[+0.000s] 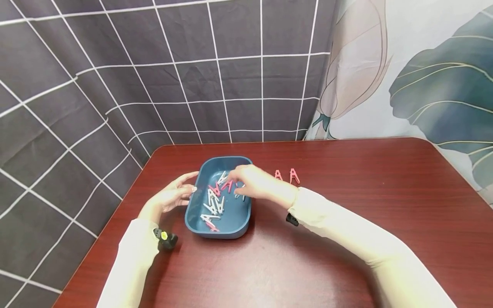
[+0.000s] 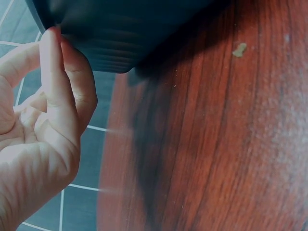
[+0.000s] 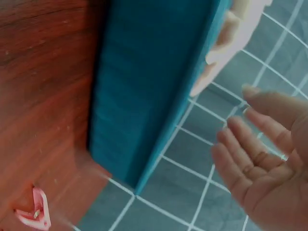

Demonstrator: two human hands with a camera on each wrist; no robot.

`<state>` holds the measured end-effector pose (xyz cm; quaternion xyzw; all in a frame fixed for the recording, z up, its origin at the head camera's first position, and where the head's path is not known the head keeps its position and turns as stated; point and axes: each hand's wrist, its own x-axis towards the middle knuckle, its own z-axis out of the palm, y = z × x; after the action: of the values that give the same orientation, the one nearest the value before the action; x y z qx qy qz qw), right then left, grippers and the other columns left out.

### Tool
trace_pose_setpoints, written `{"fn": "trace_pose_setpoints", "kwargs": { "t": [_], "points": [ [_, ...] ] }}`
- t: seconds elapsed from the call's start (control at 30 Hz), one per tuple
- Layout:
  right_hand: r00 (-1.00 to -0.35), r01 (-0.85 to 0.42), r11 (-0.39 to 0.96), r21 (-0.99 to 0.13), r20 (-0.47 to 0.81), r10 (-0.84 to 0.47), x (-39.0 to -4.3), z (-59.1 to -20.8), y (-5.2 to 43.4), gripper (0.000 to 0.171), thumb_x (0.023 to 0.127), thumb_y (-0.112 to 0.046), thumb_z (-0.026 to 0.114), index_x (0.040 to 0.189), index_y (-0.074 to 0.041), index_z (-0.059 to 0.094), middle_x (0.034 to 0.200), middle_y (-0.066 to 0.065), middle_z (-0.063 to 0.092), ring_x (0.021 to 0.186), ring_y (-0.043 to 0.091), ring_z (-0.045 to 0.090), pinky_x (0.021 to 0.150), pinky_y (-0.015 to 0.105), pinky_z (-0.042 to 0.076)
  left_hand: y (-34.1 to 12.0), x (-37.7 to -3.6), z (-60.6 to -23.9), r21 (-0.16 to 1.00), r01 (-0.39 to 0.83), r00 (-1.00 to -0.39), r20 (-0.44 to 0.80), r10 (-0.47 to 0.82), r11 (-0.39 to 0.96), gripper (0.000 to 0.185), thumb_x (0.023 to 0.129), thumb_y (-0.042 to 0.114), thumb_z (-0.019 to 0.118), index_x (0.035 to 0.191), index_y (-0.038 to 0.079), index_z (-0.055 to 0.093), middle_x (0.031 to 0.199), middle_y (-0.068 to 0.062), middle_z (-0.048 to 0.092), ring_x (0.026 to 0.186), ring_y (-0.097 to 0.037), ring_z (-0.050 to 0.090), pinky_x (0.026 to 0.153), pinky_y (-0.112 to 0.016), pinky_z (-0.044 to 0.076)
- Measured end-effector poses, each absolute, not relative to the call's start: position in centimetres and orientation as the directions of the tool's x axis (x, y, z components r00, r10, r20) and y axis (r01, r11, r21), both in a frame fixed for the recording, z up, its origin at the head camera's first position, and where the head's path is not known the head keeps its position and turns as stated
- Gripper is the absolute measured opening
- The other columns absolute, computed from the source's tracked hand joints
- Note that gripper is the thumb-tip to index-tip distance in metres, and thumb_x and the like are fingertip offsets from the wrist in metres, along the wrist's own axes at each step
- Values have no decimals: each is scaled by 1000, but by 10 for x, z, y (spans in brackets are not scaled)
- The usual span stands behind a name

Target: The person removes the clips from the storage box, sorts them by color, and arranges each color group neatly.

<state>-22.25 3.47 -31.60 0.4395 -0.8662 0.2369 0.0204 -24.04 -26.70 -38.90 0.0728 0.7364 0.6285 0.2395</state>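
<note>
A blue tray (image 1: 230,232) stands on the red-brown table (image 1: 358,192) and holds several white and pink clothes pegs (image 1: 213,203). My left hand (image 1: 171,197) lies at the tray's left side, its straight fingers (image 2: 54,72) touching the outer wall of the tray (image 2: 120,38). Over the tray's far end hovers my right hand (image 1: 250,185), its fingertips near a pink peg (image 1: 227,185). In the right wrist view this right hand (image 3: 262,163) is empty with relaxed fingers beside the tray (image 3: 144,96). Two pink pegs (image 1: 278,174) (image 1: 294,176) stand on the table right of the tray.
A dark checked cloth (image 1: 115,85) hangs behind and left of the table, and a leaf-print curtain (image 1: 423,77) at the right. The table's left edge (image 1: 115,214) runs close to my left wrist. One pink peg (image 3: 36,211) shows in the right wrist view.
</note>
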Motion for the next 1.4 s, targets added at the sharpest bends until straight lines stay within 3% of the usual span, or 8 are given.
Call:
{"fn": "trace_pose_setpoints", "kwargs": {
  "t": [0.2,0.4,0.77,1.03,1.17,1.4],
  "points": [
    [-456,-862,373,-344,201,-867,-225,-327,23,29,80,-7,74,109,-5,69,106,7,68,101,21,60,95,31,46,-266,-239,-388,961,-192,-876,-258,408,197,64,97,6,50,151,16,18,103,2,70,98,-16,67,84,-37,54],
    [-373,-899,325,-293,123,-920,-229,-338,14,29,82,-6,72,111,-7,68,110,6,66,112,22,55,102,33,42,-265,-237,-387,960,-196,-880,-262,397,198,65,96,4,51,151,17,19,103,2,69,96,-15,67,83,-36,55],
    [-323,-931,309,-192,45,-945,-231,-356,-7,27,84,-4,68,109,-14,71,112,1,67,109,16,58,97,27,45,-267,-237,-389,962,-199,-873,-260,413,186,64,96,3,49,151,16,18,100,4,69,95,-14,67,82,-34,55],
    [-312,-950,312,-24,18,-950,-234,-366,-22,22,88,-4,61,97,-20,74,95,-4,68,88,11,60,81,23,48,-268,-239,-389,963,-194,-875,-256,410,188,62,97,3,48,151,16,19,103,4,69,96,-14,67,83,-35,54],
    [-316,-949,316,1,1,-949,-234,-369,-27,18,88,-10,62,91,-23,73,90,-6,65,82,10,57,73,24,46,-269,-239,-389,963,-194,-869,-258,423,189,63,97,3,48,151,16,17,103,5,69,97,-14,67,84,-35,54],
    [-326,-945,324,51,-43,-944,-232,-369,-30,16,89,-13,64,94,-25,73,92,-5,63,87,11,56,77,27,45,-270,-240,-390,963,-187,-863,-255,436,193,62,98,5,46,151,17,17,107,4,69,101,-16,66,86,-36,53]
  ]
}}
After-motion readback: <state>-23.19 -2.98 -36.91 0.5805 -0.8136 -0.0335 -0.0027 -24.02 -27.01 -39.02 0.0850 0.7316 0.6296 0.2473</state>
